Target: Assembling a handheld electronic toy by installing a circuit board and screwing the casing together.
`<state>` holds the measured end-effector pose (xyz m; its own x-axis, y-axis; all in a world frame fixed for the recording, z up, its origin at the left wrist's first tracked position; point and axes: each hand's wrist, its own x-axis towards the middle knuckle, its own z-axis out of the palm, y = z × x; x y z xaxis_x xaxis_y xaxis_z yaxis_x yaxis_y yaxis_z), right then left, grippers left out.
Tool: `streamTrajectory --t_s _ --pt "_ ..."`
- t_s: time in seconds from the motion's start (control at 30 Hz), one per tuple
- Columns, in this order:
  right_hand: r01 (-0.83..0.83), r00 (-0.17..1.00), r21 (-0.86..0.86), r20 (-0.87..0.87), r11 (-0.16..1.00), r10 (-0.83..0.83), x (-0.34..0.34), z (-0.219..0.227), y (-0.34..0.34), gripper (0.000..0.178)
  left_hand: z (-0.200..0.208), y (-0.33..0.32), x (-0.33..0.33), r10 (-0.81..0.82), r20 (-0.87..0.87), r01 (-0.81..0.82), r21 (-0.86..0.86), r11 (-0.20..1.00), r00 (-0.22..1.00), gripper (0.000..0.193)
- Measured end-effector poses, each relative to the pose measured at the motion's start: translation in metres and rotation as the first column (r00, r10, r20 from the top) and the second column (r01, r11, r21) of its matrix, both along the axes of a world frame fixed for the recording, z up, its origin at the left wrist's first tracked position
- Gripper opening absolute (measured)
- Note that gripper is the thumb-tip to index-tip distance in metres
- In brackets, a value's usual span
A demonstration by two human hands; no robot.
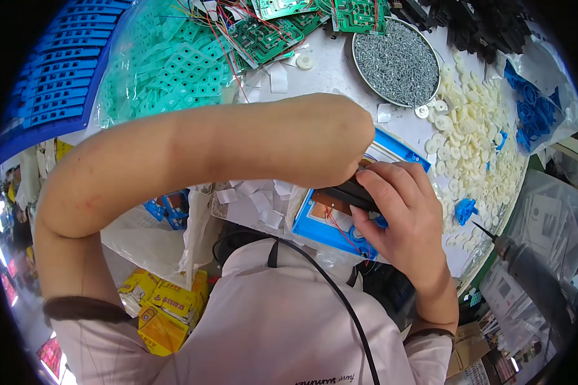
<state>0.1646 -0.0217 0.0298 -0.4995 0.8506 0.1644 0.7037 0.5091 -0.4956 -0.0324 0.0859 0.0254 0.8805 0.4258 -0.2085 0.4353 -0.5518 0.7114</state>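
Observation:
A blue plastic casing [327, 226] lies on the table in front of me, with a brown board and thin red wires inside it. My right hand [401, 208] is closed over this casing, thumb and fingers around a black plastic part [350, 195]. From the left my forearm crosses the view, and my left hand [340, 138] is bent down over the far side of the same casing, close to the black part. Its fingers are hidden behind the wrist and the back of the hand, so what it holds does not show.
Teal rubber keypads [186, 70] are heaped at the far left beside a blue crate [58, 70]. Green circuit boards [266, 38] with wires lie behind. A round dish of screws [398, 64] stands near cream plastic wheels [472, 128]. A power screwdriver [526, 269] points in from the right.

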Motion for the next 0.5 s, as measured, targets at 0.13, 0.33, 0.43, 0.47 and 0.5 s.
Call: streamTrajectory --t_s 0.13,0.33,0.43,0.47,0.5 --pt "0.007 1.0 -0.016 -0.002 1.0 -0.007 -0.002 0.002 0.001 0.045 0.006 -0.026 -0.023 0.159 0.191 -0.182 0.11 0.977 0.969 0.022" --pt "0.04 0.999 -0.026 -0.022 0.999 -0.041 -0.004 0.002 0.0 0.048 -0.013 -0.067 -0.036 0.281 0.336 -0.349 0.16 0.923 0.899 0.039" --pt "0.046 0.999 -0.032 0.016 0.998 -0.045 -0.004 0.003 -0.001 0.048 -0.027 -0.076 -0.035 0.298 0.378 -0.381 0.167 0.909 0.876 0.044" --pt "0.038 0.999 -0.021 0.023 0.999 -0.038 -0.004 0.002 -0.001 0.047 -0.029 -0.077 -0.035 0.298 0.394 -0.39 0.178 0.903 0.869 0.045" --pt "0.032 0.999 -0.009 0.029 0.999 -0.031 -0.004 0.002 -0.002 0.046 -0.029 -0.078 -0.035 0.288 0.395 -0.38 0.178 0.908 0.872 0.045"
